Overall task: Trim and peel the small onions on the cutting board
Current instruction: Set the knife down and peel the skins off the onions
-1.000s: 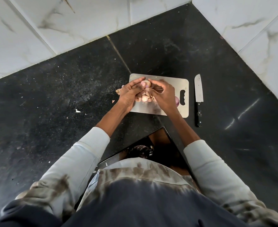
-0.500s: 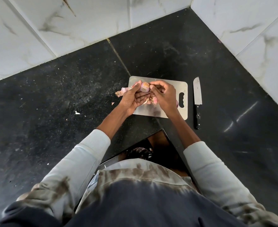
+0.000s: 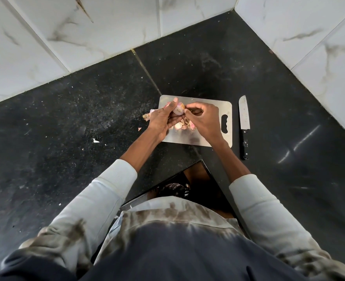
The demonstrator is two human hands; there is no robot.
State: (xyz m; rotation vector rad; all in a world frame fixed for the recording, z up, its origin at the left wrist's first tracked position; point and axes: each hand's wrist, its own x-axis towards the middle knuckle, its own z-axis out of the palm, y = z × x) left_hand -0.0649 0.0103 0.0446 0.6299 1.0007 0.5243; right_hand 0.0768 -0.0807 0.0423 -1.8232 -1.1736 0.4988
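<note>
- Head view: the left hand [image 3: 162,121] grips a small onion [image 3: 178,110] above the board [image 3: 212,136]; its long axis cannot be told.
- The right hand [image 3: 205,120] pinches at the onion's right side.
- Peels [image 3: 182,125] lie on the board beneath.
- A knife [image 3: 244,120] lies on the worktop [image 3: 86,118] just right of the board, tip pointing away.

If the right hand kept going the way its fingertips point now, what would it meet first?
The right hand points leftward at the small onion held in the left hand; its fingertips look already at the onion's skin, though depth is unclear.
</note>
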